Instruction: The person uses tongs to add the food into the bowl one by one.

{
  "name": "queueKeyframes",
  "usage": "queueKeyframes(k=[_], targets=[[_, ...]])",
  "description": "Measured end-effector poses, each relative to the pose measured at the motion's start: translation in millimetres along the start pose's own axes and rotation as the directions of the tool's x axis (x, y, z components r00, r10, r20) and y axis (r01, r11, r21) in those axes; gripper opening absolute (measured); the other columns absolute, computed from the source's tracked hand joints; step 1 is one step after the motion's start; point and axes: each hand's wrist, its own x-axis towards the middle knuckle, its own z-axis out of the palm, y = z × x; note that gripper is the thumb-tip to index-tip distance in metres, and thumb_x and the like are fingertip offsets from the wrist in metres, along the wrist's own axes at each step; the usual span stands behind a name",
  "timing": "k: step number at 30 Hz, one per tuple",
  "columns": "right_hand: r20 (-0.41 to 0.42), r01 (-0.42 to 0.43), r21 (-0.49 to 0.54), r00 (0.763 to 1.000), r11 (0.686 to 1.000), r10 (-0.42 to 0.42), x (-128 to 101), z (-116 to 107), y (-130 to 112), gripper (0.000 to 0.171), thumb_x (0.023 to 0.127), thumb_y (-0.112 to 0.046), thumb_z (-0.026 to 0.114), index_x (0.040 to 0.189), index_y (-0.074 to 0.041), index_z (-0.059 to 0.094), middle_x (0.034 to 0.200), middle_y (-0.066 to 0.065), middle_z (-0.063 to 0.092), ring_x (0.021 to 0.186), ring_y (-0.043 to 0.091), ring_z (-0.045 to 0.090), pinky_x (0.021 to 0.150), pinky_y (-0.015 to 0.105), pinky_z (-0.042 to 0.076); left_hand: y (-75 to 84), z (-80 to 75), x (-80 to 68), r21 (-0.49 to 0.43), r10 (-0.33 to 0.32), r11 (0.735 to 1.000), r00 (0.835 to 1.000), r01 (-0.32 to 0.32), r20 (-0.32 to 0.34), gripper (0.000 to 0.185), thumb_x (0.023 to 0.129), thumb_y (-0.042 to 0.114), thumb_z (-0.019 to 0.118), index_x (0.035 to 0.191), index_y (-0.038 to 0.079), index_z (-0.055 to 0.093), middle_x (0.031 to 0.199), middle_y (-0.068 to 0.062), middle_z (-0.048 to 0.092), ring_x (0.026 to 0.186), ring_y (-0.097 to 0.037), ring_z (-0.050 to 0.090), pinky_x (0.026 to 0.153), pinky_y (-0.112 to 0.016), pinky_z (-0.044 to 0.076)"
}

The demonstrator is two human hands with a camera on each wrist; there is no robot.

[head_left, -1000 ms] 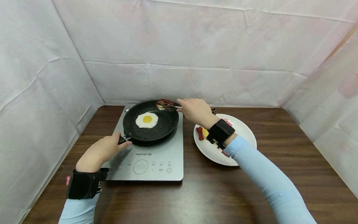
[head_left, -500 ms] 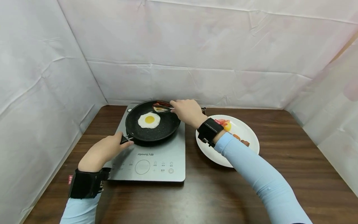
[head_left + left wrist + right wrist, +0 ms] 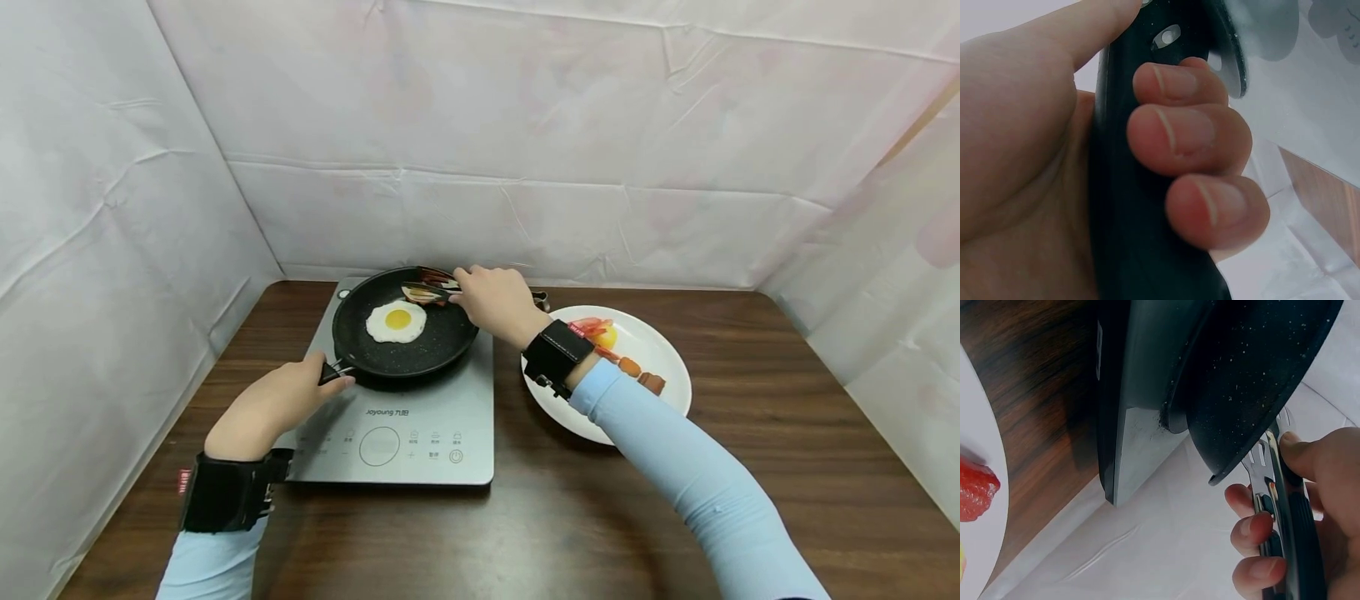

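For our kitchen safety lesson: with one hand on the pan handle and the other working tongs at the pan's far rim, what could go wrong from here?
1. The reddish bacon strip pinched in the metal tongs could slip onto the white-and-yellow fried egg.
2. The right hand hangs low over the black speckled frying pan; it may touch the rim.
3. The left hand grips the handle alone; a pull could slide the pan off the grey induction cooker.

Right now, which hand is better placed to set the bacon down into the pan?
The right hand: it grips the tongs holding the bacon over the pan. The left hand holds the pan handle.
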Motion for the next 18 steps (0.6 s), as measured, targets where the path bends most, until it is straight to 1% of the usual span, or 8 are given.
queueKeyframes(k=[2,4,6,8,11,16,18], targets=[[0.002,-0.001,0.001,1.000,1.000,0.001,-0.5,0.5,0.0,0.032,0.106,-0.039,0.055,0.107,-0.009,0.065,0.087,0.008,0.068,0.069,0.026,0.067,0.058,0.042,0.053,0.4,0.6,0.4,-0.004,-0.004,1.000,1.000,0.004,0.002,0.062,0.107,0.046,0.049,0.127,-0.012,0.046,0.108,-0.029,0.067,0.091,-0.033,0.068,0.075,-0.049,0.053],[-0.003,-0.004,0.007,1.000,1.000,0.004,-1.2,1.6,0.5,0.032,0.106,-0.039,0.055,0.108,-0.009,0.065,0.088,0.007,0.068,0.070,0.026,0.067,0.059,0.042,0.053,1.2,0.3,0.3,-0.002,-0.006,1.000,1.000,0.006,0.006,0.064,0.107,0.047,0.048,0.130,-0.013,0.045,0.112,-0.031,0.066,0.095,-0.036,0.069,0.077,-0.050,0.053],[-0.009,-0.006,0.013,1.000,1.000,0.006,-2.2,2.9,1.4,0.032,0.106,-0.039,0.055,0.108,-0.009,0.064,0.088,0.007,0.067,0.070,0.026,0.067,0.059,0.042,0.053,1.6,-0.9,0.3,-0.007,-0.006,1.000,1.000,0.006,0.009,0.063,0.107,0.047,0.048,0.127,-0.012,0.046,0.109,-0.030,0.066,0.092,-0.034,0.068,0.075,-0.049,0.053],[-0.016,-0.009,0.017,1.000,1.000,0.009,-3.4,4.0,2.2,0.031,0.105,-0.039,0.056,0.109,-0.009,0.064,0.088,0.007,0.067,0.071,0.026,0.067,0.059,0.042,0.053,1.8,-2.4,0.2,-0.006,0.000,1.000,1.000,0.000,0.006,0.063,0.107,0.048,0.048,0.127,-0.012,0.046,0.109,-0.030,0.066,0.091,-0.034,0.068,0.074,-0.048,0.052],[-0.016,-0.012,0.017,1.000,1.000,0.012,-5.3,5.0,3.2,0.031,0.105,-0.039,0.056,0.109,-0.009,0.064,0.089,0.007,0.066,0.071,0.026,0.067,0.059,0.041,0.053,1.5,-3.3,0.8,-0.012,0.003,1.000,1.000,-0.003,0.007,0.059,0.107,0.047,0.048,0.121,-0.010,0.047,0.101,-0.025,0.065,0.084,-0.029,0.064,0.070,-0.045,0.050],[-0.005,-0.012,0.015,1.000,1.000,0.012,-7.6,4.4,3.1,0.033,0.105,-0.040,0.056,0.112,-0.009,0.064,0.091,0.008,0.067,0.072,0.026,0.067,0.059,0.041,0.053,0.6,-2.6,0.6,-0.020,-0.005,1.000,1.000,0.005,0.016,0.055,0.107,0.048,0.047,0.116,-0.007,0.048,0.093,-0.019,0.063,0.079,-0.026,0.061,0.068,-0.042,0.048],[-0.004,-0.011,0.018,1.000,1.000,0.011,-8.3,3.7,3.0,0.033,0.105,-0.040,0.056,0.114,-0.009,0.064,0.091,0.008,0.067,0.072,0.026,0.067,0.059,0.042,0.053,0.2,-2.1,0.4,-0.022,-0.008,1.000,1.000,0.009,0.016,0.055,0.107,0.048,0.047,0.116,-0.007,0.047,0.092,-0.018,0.063,0.079,-0.026,0.060,0.067,-0.042,0.048]])
